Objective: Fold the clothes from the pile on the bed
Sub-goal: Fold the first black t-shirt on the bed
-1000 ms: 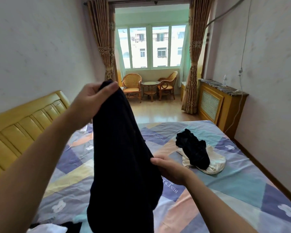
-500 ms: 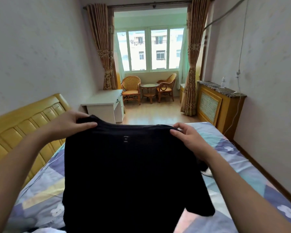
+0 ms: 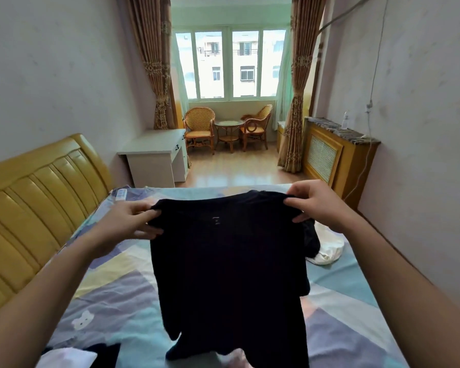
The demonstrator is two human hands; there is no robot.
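I hold a black T-shirt [image 3: 229, 274] spread out in the air above the bed [image 3: 109, 296]. My left hand [image 3: 128, 224] pinches its left shoulder and my right hand [image 3: 314, 205] pinches its right shoulder. The shirt hangs down flat, with a small label near the collar. Behind its right side, a white garment [image 3: 329, 248] with a dark one [image 3: 312, 240] on it lies on the bed, partly hidden. More white cloth [image 3: 67, 358] and black cloth [image 3: 104, 354] show at the bottom left edge.
A yellow padded headboard [image 3: 37, 197] runs along the left. A white desk [image 3: 154, 158] stands beyond the bed, a wooden radiator cover [image 3: 337, 158] on the right. Wicker chairs [image 3: 199, 128] and a small table [image 3: 229, 134] stand by the window.
The shirt went from hanging bunched under my raised left hand to being spread between both hands at the shoulders. Both hands have since lowered and moved farther out over the bed.
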